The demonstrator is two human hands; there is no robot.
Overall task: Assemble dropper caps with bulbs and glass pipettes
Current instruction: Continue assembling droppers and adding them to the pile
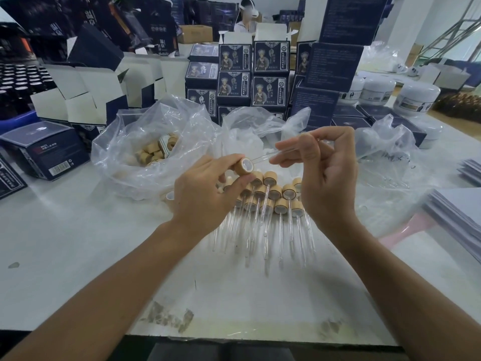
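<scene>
Here the left hand grips a tan wooden dropper cap, open end facing right, so the right hand, pinching a clear glass pipette, can seat it; insertion depth appears partial.

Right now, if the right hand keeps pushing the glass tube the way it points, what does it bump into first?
Most likely the wooden cap held by the left hand. The right hand pinches the glass tube, whose tip sits right at the cap's white opening.
</scene>
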